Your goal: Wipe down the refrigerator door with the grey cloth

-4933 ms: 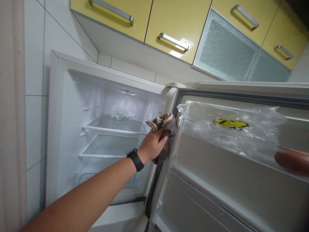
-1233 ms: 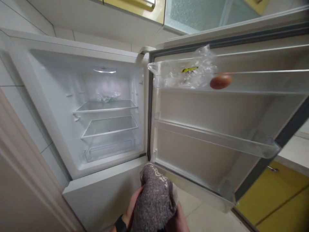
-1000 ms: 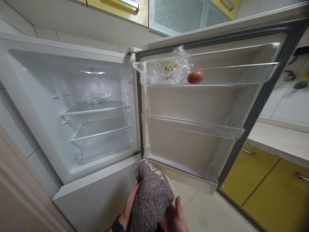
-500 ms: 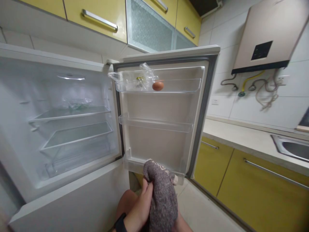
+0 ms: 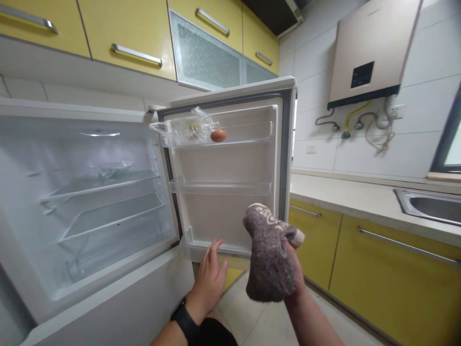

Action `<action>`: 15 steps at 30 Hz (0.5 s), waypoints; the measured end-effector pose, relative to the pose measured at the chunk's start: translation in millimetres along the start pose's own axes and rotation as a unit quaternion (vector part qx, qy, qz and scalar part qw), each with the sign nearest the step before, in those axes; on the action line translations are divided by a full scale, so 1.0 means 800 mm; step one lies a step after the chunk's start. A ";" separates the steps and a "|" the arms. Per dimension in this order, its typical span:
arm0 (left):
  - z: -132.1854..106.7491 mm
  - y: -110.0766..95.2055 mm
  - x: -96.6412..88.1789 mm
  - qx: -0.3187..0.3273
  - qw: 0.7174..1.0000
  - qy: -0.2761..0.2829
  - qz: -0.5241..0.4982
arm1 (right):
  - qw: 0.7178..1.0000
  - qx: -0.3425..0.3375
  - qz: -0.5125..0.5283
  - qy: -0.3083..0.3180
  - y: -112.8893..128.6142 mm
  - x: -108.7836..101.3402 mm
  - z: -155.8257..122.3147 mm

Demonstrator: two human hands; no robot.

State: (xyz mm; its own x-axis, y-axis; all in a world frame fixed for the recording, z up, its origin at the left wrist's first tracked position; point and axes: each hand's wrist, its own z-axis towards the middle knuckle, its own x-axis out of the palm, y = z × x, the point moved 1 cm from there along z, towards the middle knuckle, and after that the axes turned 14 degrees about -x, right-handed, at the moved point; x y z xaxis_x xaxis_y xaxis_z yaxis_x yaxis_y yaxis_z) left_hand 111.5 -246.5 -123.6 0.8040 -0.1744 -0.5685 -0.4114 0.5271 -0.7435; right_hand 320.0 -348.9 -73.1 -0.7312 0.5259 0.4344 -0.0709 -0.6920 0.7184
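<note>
Right hand: closed around the grey-brown cloth, fingers hidden behind the fabric, held up in front of the lower edge of the open fridge door.
Cloth: bunched, hanging down from the grip, pale lettering on its upper fold.
Left hand: spread flat and holding nothing, fingers pointing up, just left of the cloth and apart from it; black watch on the wrist.
Door shelves: brown egg on the top door shelf, touching a crumpled clear plastic bag toward the hinge edge.
Fridge interior: glass shelves, another crumpled clear bag at the back edge of the upper one.
Surroundings: yellow cabinets above; countertop and sink at the right edge.
</note>
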 end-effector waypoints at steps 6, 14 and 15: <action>0.027 0.036 0.047 0.122 0.964 0.012 0.234 | 0.923 -0.279 -0.214 -0.155 0.080 -0.048 0.110; 0.032 0.045 0.060 0.150 0.944 -0.068 0.287 | 0.718 -0.447 -0.534 0.008 0.146 -0.001 0.238; 0.031 0.046 0.060 0.152 0.942 -0.078 0.289 | 0.705 -0.458 -0.542 0.009 0.157 0.014 0.250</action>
State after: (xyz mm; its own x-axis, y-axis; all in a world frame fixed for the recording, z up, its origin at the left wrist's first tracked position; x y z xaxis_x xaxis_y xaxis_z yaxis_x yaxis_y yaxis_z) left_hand 145.8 -215.4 -169.5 0.5458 0.3266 -0.7717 -0.6766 0.7150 -0.1760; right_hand 438.7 -331.0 131.2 0.0800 0.9904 -0.1131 -0.9965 0.0769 -0.0322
